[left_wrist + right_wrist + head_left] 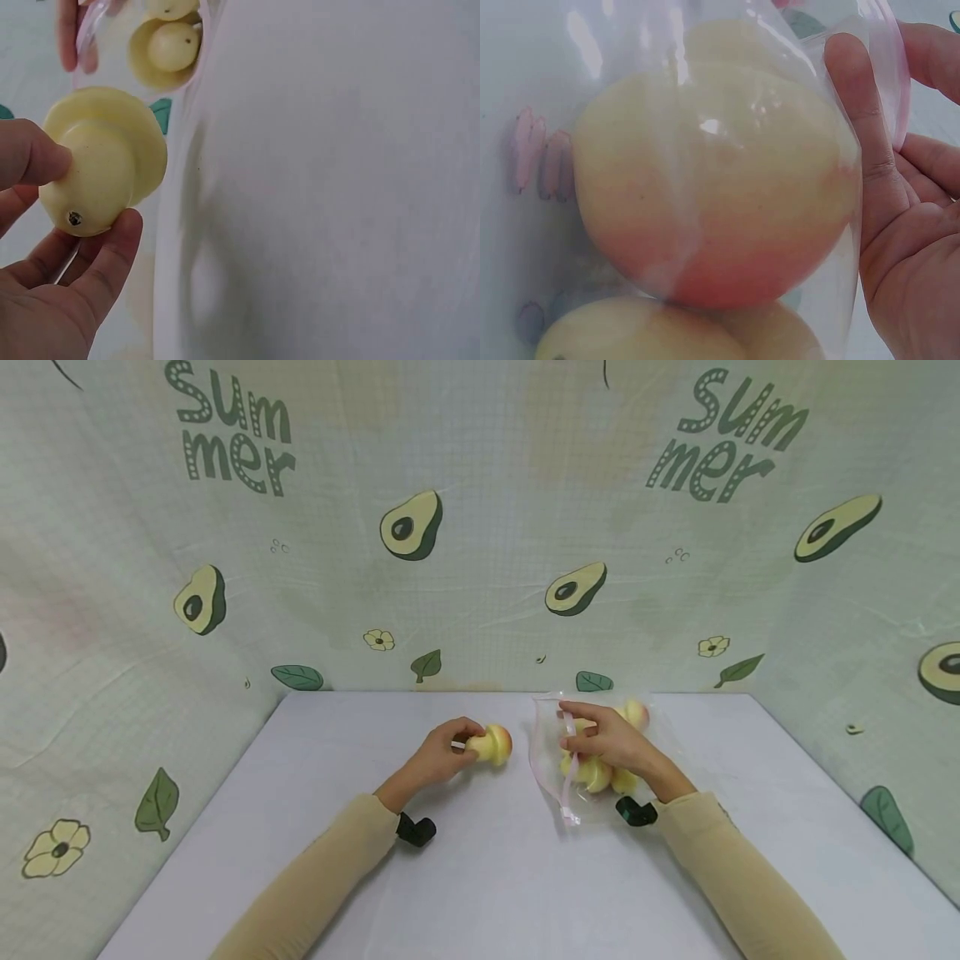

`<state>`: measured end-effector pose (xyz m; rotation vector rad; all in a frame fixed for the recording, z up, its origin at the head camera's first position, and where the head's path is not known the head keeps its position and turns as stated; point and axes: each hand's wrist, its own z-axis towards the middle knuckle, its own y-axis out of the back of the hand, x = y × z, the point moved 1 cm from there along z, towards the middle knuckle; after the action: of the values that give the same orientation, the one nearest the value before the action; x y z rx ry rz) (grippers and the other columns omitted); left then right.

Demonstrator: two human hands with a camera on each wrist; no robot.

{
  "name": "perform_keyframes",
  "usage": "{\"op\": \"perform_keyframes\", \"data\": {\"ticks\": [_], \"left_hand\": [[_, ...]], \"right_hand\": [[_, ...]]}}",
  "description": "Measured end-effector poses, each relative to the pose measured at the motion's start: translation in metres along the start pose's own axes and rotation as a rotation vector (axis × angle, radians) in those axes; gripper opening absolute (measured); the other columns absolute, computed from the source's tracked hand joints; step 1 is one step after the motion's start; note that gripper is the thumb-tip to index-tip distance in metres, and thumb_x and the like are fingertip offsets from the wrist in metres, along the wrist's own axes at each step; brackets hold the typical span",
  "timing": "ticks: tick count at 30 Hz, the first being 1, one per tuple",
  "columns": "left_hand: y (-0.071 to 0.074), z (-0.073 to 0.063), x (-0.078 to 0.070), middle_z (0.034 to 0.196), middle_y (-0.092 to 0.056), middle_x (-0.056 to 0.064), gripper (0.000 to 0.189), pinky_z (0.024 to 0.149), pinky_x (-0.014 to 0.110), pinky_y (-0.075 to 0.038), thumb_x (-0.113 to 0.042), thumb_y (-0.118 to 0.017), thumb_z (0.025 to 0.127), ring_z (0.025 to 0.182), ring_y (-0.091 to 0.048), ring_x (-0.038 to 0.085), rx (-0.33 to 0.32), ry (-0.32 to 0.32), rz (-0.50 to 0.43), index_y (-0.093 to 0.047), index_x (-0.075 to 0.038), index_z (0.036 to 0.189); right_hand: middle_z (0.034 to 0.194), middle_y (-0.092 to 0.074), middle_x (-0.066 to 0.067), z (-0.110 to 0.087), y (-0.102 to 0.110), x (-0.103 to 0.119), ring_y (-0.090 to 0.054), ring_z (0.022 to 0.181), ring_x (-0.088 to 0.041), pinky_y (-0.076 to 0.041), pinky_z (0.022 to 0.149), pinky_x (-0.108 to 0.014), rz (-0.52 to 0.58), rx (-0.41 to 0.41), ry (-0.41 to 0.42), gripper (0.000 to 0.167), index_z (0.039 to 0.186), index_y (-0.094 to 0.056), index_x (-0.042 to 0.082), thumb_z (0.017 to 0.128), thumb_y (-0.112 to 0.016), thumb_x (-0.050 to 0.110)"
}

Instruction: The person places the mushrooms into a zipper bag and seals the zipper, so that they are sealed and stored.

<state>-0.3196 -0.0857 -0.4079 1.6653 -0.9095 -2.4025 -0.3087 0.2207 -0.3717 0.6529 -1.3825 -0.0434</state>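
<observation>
My left hand [444, 753] pinches a pale yellow toy mushroom [495, 745] with a reddish cap, just above the table and left of a clear zip bag. In the left wrist view the mushroom [101, 165] shows its stem end with a small dark mark, thumb on one side and fingers on the other. The zip bag [542, 752] has a pink closure strip and lies with several similar mushrooms [596, 772] inside. At its mouth, my right hand [611, 742] grips the pink-edged rim. Through the plastic in the right wrist view, a rounded cap [720, 195] appears close up.
The white table [465, 877] extends around both hands. Behind it and at the sides hangs a pale cloth [480, 527] printed with avocados, leaves and lettering. A black wrist camera [416, 831] sits by the left cuff, another [636, 812] by the right.
</observation>
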Motion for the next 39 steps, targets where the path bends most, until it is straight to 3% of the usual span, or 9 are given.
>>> {"op": "perform_keyframes", "data": {"ticks": [7, 15, 18, 22, 24, 39], "left_hand": [[-0.020, -0.002, -0.009, 0.113, -0.060, 0.007, 0.029, 0.081, 0.030, -0.052, 0.003, -0.060, 0.084, 0.101, -0.059, 0.023, 0.069, -0.060, -0.028, -0.062, -0.006, 0.111], [-0.035, -0.002, -0.016, 0.114, -0.060, 0.006, 0.027, 0.080, 0.025, -0.052, 0.002, -0.060, 0.085, 0.101, -0.059, 0.020, 0.104, -0.064, -0.052, -0.062, -0.006, 0.111], [-0.037, -0.006, -0.030, 0.114, -0.060, 0.013, 0.027, 0.081, 0.030, -0.053, 0.006, -0.059, 0.085, 0.102, -0.059, 0.026, 0.114, -0.078, -0.064, -0.061, 0.000, 0.111], [-0.044, -0.004, -0.031, 0.114, -0.060, 0.013, 0.028, 0.081, 0.030, -0.053, 0.008, -0.060, 0.085, 0.103, -0.059, 0.028, 0.121, -0.079, -0.074, -0.062, 0.000, 0.111], [-0.050, 0.001, -0.022, 0.113, -0.061, 0.009, 0.028, 0.080, 0.027, -0.052, 0.006, -0.061, 0.084, 0.102, -0.060, 0.025, 0.122, -0.082, -0.075, -0.063, -0.003, 0.110], [-0.066, 0.007, -0.027, 0.111, -0.061, 0.003, 0.028, 0.080, 0.023, -0.051, 0.004, -0.060, 0.085, 0.101, -0.059, 0.016, 0.137, -0.073, -0.073, -0.062, -0.008, 0.111]], "right_hand": [[0.141, -0.042, -0.021, 0.000, 0.000, 0.000, -0.067, 0.078, -0.025, -0.055, 0.066, -0.034, -0.003, -0.001, 0.004, 0.070, 0.145, -0.039, 0.008, 0.085, -0.073, 0.021], [0.142, -0.040, -0.024, 0.001, 0.000, -0.001, -0.066, 0.077, -0.024, -0.055, 0.065, -0.033, -0.002, -0.002, 0.018, 0.070, 0.145, -0.039, 0.006, 0.085, -0.073, 0.019], [0.143, -0.040, -0.023, 0.001, 0.000, -0.001, -0.066, 0.077, -0.024, -0.055, 0.065, -0.033, -0.005, 0.000, 0.016, 0.069, 0.145, -0.039, 0.006, 0.086, -0.072, 0.019], [0.143, -0.040, -0.022, 0.001, 0.000, 0.000, -0.067, 0.079, -0.025, -0.055, 0.067, -0.033, -0.009, -0.003, 0.012, 0.069, 0.145, -0.039, 0.006, 0.086, -0.072, 0.020], [0.142, -0.040, -0.022, 0.000, 0.000, -0.001, -0.067, 0.080, -0.025, -0.055, 0.067, -0.033, -0.006, -0.004, 0.012, 0.070, 0.145, -0.039, 0.006, 0.086, -0.072, 0.020], [0.143, -0.040, -0.022, 0.000, 0.000, 0.001, -0.066, 0.085, -0.028, -0.055, 0.068, -0.032, -0.008, 0.004, 0.013, 0.071, 0.146, -0.036, 0.003, 0.086, -0.072, 0.018]]}}
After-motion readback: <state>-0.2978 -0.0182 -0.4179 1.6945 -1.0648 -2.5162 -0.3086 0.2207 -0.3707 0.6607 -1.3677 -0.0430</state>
